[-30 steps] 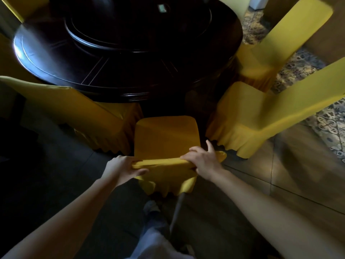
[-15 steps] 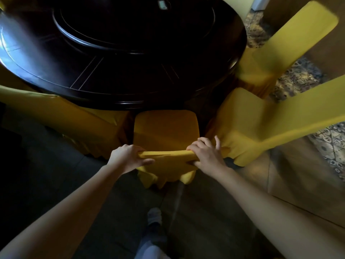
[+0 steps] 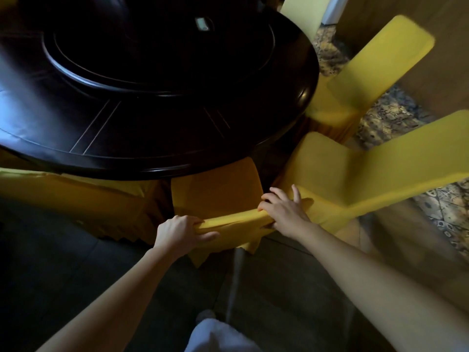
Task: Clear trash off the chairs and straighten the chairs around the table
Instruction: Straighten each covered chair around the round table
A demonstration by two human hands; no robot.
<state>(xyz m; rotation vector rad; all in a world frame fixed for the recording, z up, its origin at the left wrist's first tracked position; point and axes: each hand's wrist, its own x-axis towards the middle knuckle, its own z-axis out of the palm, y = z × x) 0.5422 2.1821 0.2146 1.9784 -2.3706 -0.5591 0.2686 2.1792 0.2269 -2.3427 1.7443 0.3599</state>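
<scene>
So the person stands right behind the middle chair (image 3: 215, 191), the one in the yellow cover, with both hands on the top edge of its backrest. The left hand (image 3: 177, 232) grips the left end, fingers (image 3: 195, 221) curled over the top and the thumb pressed along the near side. The right hand (image 3: 284, 212) holds the right end, though a couple of its fingers look loosely raised rather than clamped down. The far end of the chair's seat sits under the rim of the dark round tabletop (image 3: 152, 171), which carries a raised turntable (image 3: 157, 80) in the centre.

Another yellow chair on the left (image 3: 76, 194) is just beside it and also partly under the rim. The chair on the right (image 3: 355, 174) stands angled, its seat near the right hand, and a farther chair (image 3: 368, 72) sits behind that one on the patterned carpet (image 3: 380, 123). The floor (image 3: 63, 262) nearby is dark tile. I can't see any trash on the seats.
</scene>
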